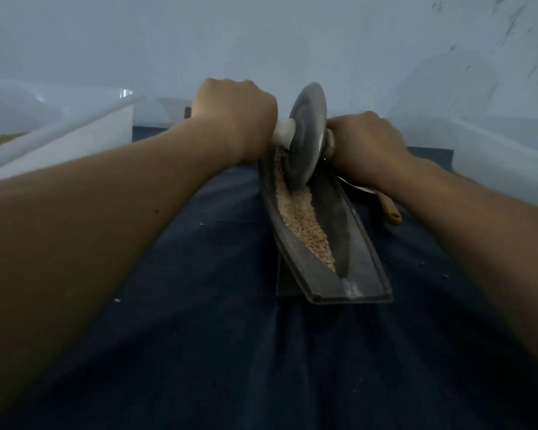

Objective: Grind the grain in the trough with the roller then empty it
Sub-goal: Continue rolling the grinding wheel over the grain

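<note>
**Both hands on roller, rim in grain**

Dark cloth (215, 336) nearest, a few white crumbs on it. Trough (348, 274) lies on the cloth, long axis running 6 to 12 o'clock. Grain (305, 225) sits in its groove, mostly along the 9 o'clock wall. Roller (306, 138) stands upright at the trough's 12 o'clock end, rim down in the grain. Left hand (233, 116) is fisted round the white axle (281, 131) at the roller's 9 o'clock. Right hand (364, 141) grips the axle at 3 o'clock. Wooden handle (390, 209) lies at the trough's 3 o'clock, partly hidden by the right wrist
</note>
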`<state>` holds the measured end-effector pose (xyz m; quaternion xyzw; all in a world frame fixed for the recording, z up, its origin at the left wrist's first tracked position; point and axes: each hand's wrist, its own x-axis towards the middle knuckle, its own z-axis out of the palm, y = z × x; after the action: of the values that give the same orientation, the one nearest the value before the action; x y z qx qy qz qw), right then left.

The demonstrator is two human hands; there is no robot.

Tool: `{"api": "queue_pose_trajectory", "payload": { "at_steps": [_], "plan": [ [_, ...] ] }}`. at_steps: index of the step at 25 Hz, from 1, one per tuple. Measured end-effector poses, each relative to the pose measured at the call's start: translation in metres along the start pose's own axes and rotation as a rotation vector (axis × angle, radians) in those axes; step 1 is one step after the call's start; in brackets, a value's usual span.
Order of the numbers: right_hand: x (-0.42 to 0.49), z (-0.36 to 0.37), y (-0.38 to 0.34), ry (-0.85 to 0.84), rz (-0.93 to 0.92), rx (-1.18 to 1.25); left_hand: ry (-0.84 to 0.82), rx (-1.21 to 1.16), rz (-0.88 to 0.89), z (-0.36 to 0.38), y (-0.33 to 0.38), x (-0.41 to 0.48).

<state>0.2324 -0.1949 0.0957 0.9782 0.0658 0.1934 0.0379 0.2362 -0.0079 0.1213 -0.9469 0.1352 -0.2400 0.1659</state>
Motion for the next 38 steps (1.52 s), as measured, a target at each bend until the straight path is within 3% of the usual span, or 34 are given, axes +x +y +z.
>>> {"api": "queue_pose_trajectory", "payload": {
  "at_steps": [2, 5, 9, 11, 15, 17, 21, 23, 25, 27, 30, 32, 35, 37, 38],
  "plan": [
    [-0.014, -0.004, 0.004, 0.011, -0.038, -0.034, 0.02, -0.002, 0.018, 0.0, -0.002, -0.011],
    [-0.067, -0.019, 0.008, 0.176, -0.174, -0.099, 0.167, -0.049, 0.14, 0.008, -0.015, -0.066],
    [-0.081, -0.022, 0.016, 0.177, -0.192, -0.11, 0.25, -0.02, 0.165, 0.012, -0.019, -0.072],
    [-0.056, -0.012, 0.002, 0.206, -0.11, -0.145, 0.182, 0.021, 0.047, 0.022, -0.008, -0.049],
    [0.004, -0.021, -0.017, 0.118, -0.044, -0.151, -0.013, -0.168, -0.126, 0.032, -0.008, -0.013],
    [-0.007, -0.027, -0.013, 0.075, -0.092, -0.173, -0.025, -0.185, -0.087, 0.031, -0.011, -0.032],
    [-0.083, -0.036, 0.006, 0.185, -0.268, -0.118, 0.229, -0.137, 0.126, 0.012, -0.022, -0.089],
    [-0.085, -0.033, 0.013, 0.271, -0.31, -0.111, 0.203, -0.112, 0.15, 0.015, -0.025, -0.092],
    [-0.061, -0.018, 0.013, 0.316, -0.238, -0.174, 0.163, -0.049, 0.062, 0.021, -0.015, -0.077],
    [-0.026, 0.001, 0.006, 0.253, -0.113, -0.185, 0.114, -0.017, -0.058, 0.023, -0.006, -0.044],
    [-0.004, 0.009, 0.005, 0.185, -0.019, -0.119, 0.042, -0.021, -0.055, 0.013, -0.002, -0.014],
    [-0.026, 0.001, 0.009, 0.204, -0.088, -0.117, 0.045, -0.068, -0.009, 0.013, -0.006, -0.029],
    [-0.08, -0.021, 0.014, 0.382, -0.227, -0.16, 0.042, -0.194, 0.106, 0.023, -0.026, -0.067],
    [-0.097, -0.028, 0.02, 0.393, -0.245, -0.119, -0.048, -0.21, 0.148, 0.025, -0.036, -0.067],
    [-0.094, -0.024, 0.02, 0.368, -0.212, -0.129, -0.007, -0.162, 0.142, 0.025, -0.034, -0.065]
  ]
}}
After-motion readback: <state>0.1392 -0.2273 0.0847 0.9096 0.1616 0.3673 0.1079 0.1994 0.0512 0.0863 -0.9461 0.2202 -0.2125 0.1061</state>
